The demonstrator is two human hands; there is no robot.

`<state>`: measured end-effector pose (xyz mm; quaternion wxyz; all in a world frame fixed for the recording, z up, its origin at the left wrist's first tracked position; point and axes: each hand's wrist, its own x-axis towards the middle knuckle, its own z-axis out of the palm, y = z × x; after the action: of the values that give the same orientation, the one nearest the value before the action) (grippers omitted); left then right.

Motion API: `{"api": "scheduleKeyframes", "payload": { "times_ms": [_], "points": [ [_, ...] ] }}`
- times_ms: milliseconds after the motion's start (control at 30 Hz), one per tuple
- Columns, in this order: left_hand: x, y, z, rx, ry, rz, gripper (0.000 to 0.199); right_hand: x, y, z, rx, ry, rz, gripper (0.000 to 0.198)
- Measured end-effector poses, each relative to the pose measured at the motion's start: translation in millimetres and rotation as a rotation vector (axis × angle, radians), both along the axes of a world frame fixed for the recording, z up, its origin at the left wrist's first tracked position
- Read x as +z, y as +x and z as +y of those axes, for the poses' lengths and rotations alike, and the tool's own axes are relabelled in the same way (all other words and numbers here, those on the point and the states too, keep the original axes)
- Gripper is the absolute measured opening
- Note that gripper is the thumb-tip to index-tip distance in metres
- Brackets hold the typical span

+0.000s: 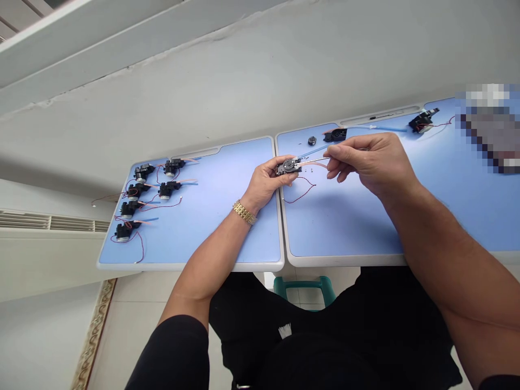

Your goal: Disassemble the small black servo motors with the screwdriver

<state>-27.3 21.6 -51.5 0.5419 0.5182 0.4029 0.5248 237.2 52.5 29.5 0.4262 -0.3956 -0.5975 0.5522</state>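
Note:
My left hand (266, 183) grips a small black pump-like unit (289, 166) with a round grey part on its upper face, fingers and thumb on opposite sides. Blue and pink tubes lead off it to the right, and a twisted dark red wire (303, 196) hangs onto the table below. Pinched in my right hand (357, 157) is a thin metal tool (314, 161), perhaps tweezers or a screwdriver. Its tip reaches the right edge of the unit's round part. Several tiny screws (311, 170) lie on the table just right of the unit.
Two blue-topped tables (227, 216) meet with a narrow seam. Several black units (141, 172) with tubes and wires stand at the left. Behind my hands lie a round black part (312, 141) and a black housing (335, 135). Another unit (422, 122) and a pen (382, 116) are farther right.

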Motion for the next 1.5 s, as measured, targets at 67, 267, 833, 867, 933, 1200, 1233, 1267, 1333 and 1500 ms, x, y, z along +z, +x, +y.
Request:
{"api": "scheduleKeyframes", "payload": {
  "times_ms": [67, 267, 833, 867, 933, 1200, 1233, 1267, 1333, 1500],
  "points": [
    [2.1, 0, -1, 0.012, 0.012, 0.026, 0.062, 0, 1, 1, -0.016, 0.004, -0.008, 0.044],
    [10.7, -1, -6, 0.051, 0.037, 0.128, 0.052, 13, 17, 4, 0.049, 0.070, -0.286, 0.041],
    [11.6, 5, -13, 0.020, 0.219, 0.483, 0.035, -16, -2, -5, 0.132, 0.723, -0.537, 0.019],
    [11.5, 6, -14, 0.010, 0.228, 0.495, 0.034, -19, -2, -4, 0.142, 0.750, -0.554, 0.020],
    [11.6, 7, -15, -0.004, 0.232, 0.524, 0.034, -25, -2, -3, 0.168, 0.778, -0.609, 0.020],
    [16.8, 11, -19, -0.028, 0.273, 0.689, 0.032, -25, 0, -5, 0.248, 0.838, -0.791, 0.020],
    [17.7, 12, -20, -0.034, 0.279, 0.715, 0.031, -24, 0, -6, 0.273, 0.845, -0.821, 0.021],
    [18.5, 12, -21, -0.042, 0.287, 0.738, 0.030, -22, 0, -6, 0.301, 0.847, -0.855, 0.020],
    [19.8, 13, -22, -0.063, 0.307, 0.774, 0.028, -17, -1, -8, 0.357, 0.828, -0.934, 0.017],
    [22.6, 15, -22, -0.109, 0.351, 0.861, 0.022, -4, -7, -15, 0.467, 0.737, -1.098, 0.014]
  ]
}}
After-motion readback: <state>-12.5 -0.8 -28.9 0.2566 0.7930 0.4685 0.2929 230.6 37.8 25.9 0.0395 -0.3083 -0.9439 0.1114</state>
